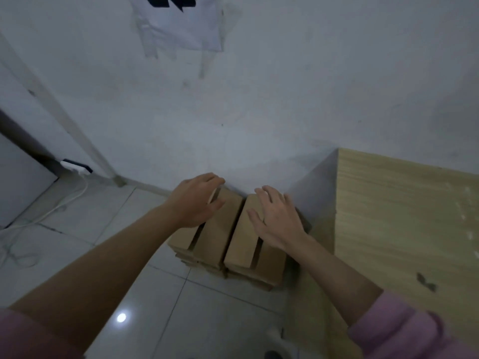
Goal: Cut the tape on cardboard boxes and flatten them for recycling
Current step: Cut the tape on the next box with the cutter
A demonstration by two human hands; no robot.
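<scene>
Two hands on a stack of boxes on the floor, by the wall.

L to R: charger w/ cable (77, 169) at the far left wall; left hand (197, 200) curls its fingers round the far edge of the left box (207, 229), gripping it; right hand (278, 218) lies spread and flat on the right box (248, 237); wood cabinet (404, 216) just beside the stack. The flaps look open, w/ dark gaps, so I judge the step is pressing or lifting the boxes to flatten them. To do it well: push down evenly w/ both palms and keep the stack from sliding on the tiles. Hard to see: any tape or cutter, how many boxes are under the top ones, the stack's right side in shadow.
</scene>
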